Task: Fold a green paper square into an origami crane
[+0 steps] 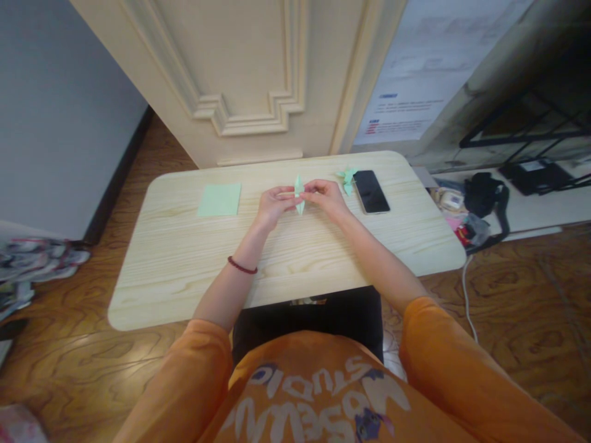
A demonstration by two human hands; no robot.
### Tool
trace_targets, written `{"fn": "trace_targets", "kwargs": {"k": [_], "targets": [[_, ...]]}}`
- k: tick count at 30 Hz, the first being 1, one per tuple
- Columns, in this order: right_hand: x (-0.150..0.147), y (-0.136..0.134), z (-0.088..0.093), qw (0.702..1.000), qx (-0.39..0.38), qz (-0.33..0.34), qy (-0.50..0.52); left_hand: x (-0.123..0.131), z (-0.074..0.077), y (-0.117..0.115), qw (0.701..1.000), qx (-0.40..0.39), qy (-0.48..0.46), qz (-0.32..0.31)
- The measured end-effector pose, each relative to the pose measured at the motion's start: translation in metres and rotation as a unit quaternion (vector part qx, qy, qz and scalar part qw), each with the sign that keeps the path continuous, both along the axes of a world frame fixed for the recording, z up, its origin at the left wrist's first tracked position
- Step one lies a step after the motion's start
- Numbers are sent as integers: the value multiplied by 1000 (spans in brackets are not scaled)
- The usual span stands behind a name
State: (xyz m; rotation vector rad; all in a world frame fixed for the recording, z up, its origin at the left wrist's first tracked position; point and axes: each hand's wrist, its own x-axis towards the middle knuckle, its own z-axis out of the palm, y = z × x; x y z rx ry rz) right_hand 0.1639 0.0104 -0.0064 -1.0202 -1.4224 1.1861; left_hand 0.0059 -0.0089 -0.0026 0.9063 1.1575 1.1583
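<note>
Between both hands, above the middle of the table, is a narrow, pointed piece of folded green paper. My left hand pinches it from the left, thumb and fingers closed on its middle. From the other side my right hand grips the same piece with its fingertips. The fingertips partly cover the paper's centre. To the left lies a flat stack or sheet of square green paper. Finished-looking folded green paper shapes rest right of my right hand, touching or close to a black-screened phone.
The pale wooden table has rounded corners and stands against a cream panelled door or wall. At the right, a low shelf holds a black bag and small items. A white cable runs down to the floor.
</note>
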Motion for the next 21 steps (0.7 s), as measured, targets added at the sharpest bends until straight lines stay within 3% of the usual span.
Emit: {"fn": "trace_targets", "kwargs": {"k": [13,21], "targets": [[9,-2,8,990,113,47,-71,-8,1,3,997,-43,-58,-26],[12,-3,8,987,120,78,-75,-8,1,2,995,-47,-85,-39]]}}
